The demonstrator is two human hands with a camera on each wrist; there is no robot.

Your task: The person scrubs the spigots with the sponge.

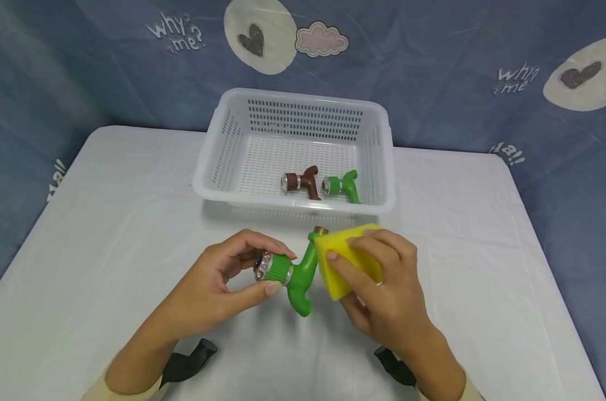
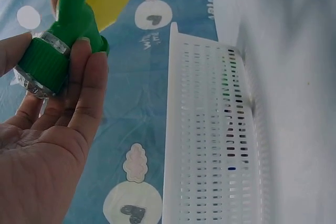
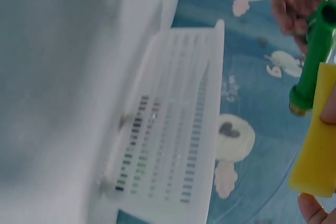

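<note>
My left hand (image 1: 218, 284) grips a green tap (image 1: 303, 278) by its ribbed knob, thumb in front and fingers behind. The knob has a shiny, jewelled-looking end cap, and a brass threaded end points away at the top. In my right hand (image 1: 388, 284) is a yellow sponge (image 1: 348, 259), pinched between fingers and thumb. Its left edge lies against the tap's body near the threaded end. The left wrist view shows the green tap (image 2: 73, 14) with the fingers around the knob. In the right wrist view the yellow sponge (image 3: 315, 145) sits beside the green tap (image 3: 315, 56).
A white perforated basket (image 1: 295, 205) stands on the white-covered table (image 1: 107, 234) beyond the hands. Inside it, near the front wall, lie a brown tap (image 1: 308, 181) and another green tap (image 1: 348, 186). A blue patterned cloth (image 1: 433, 72) hangs behind the table.
</note>
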